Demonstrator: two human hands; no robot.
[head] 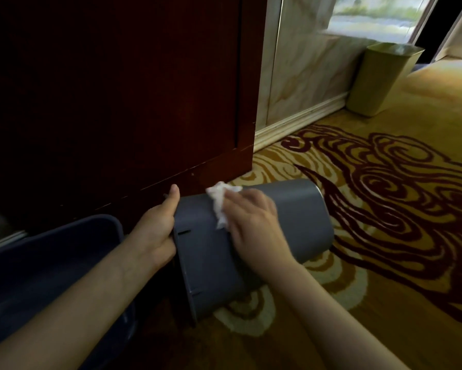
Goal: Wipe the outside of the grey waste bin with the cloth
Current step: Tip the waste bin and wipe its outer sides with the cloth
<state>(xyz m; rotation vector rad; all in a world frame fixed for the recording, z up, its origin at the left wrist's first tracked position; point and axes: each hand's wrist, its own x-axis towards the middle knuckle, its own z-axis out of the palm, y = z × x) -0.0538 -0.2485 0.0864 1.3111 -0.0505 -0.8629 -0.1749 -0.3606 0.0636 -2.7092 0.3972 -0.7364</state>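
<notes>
The grey waste bin (pixel 299 217) lies tipped on its side above the carpet, its open rim toward me and its base pointing away to the right. My left hand (pixel 157 228) grips the rim at the bin's left edge, thumb up. My right hand (pixel 253 222) lies flat on the bin's upper side and presses a crumpled white cloth (pixel 220 201) against it. The cloth sticks out past my fingertips toward the rim. The bin's underside is hidden.
A dark red wooden cabinet (pixel 117 102) stands right behind the bin. A dark blue tub (pixel 37 276) sits at the lower left beside my left arm. A yellowish waste bin (pixel 379 78) stands by the marble wall at the far right. Patterned carpet (pixel 384 209) covers the floor.
</notes>
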